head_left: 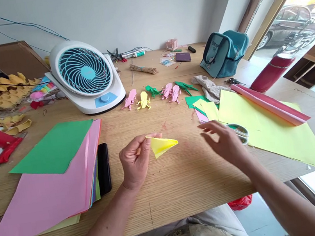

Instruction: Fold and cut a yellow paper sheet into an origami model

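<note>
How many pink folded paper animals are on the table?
3 pink animals: one left of the yellow one, by the fan; two side by side between the green ones.

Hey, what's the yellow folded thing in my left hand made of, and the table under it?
Yellow folded piece, pinched in the left hand: thin matte paper, judging by sharp creases. Table: pale wood or wood-look laminate, with fine straight grain; cannot tell which.

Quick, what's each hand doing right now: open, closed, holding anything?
Left hand: pinched shut on the folded yellow paper.
Right hand: open, fingers spread, holding nothing.
</note>
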`<state>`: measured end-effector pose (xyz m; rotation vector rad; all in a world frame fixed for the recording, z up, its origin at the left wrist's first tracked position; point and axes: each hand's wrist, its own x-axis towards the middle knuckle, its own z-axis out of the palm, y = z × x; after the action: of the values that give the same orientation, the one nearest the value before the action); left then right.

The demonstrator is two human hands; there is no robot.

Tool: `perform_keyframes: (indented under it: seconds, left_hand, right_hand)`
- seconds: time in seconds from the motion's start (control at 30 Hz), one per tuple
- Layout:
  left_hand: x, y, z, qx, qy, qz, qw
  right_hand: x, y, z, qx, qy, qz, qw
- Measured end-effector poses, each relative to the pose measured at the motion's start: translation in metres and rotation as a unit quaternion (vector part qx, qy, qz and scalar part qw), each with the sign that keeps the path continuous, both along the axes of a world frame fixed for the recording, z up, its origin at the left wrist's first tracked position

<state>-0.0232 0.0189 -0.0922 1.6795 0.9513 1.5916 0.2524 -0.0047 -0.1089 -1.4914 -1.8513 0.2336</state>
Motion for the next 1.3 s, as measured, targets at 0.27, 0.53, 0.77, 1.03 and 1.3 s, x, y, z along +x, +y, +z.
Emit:
perform_keyframes:
  seconds: [0.27, 0.53, 0.77, 1.03, 1.3]
  left_hand:
    - [0.000, 0.002, 0.005, -0.038, -0.063, -0.054, 0.996]
    - [-0.001, 0.006, 0.006, -0.125, -0.108, -0.105, 0.981]
    - [-0.003, 0.009, 0.004, -0.155, -0.061, -0.133, 0.977]
    - [-0.003, 0.013, -0.001, -0.185, -0.056, -0.124, 0.973]
    - [-0.002, 0.012, 0.002, -0.183, -0.036, -0.124, 0.975]
  right_hand:
    - [0.119, -0.013, -0.016, -0.124, -0.285, -0.102, 0.945]
    - [0.087, -0.034, 0.020, -0.066, -0.333, -0.049, 0.939]
    - [0.036, -0.059, 0.081, 0.155, -0.369, 0.112, 0.910]
    - [0.019, -0.063, 0.097, 0.206, -0.434, 0.126, 0.868]
    - [0.019, -0.062, 0.093, 0.190, -0.452, 0.142, 0.860]
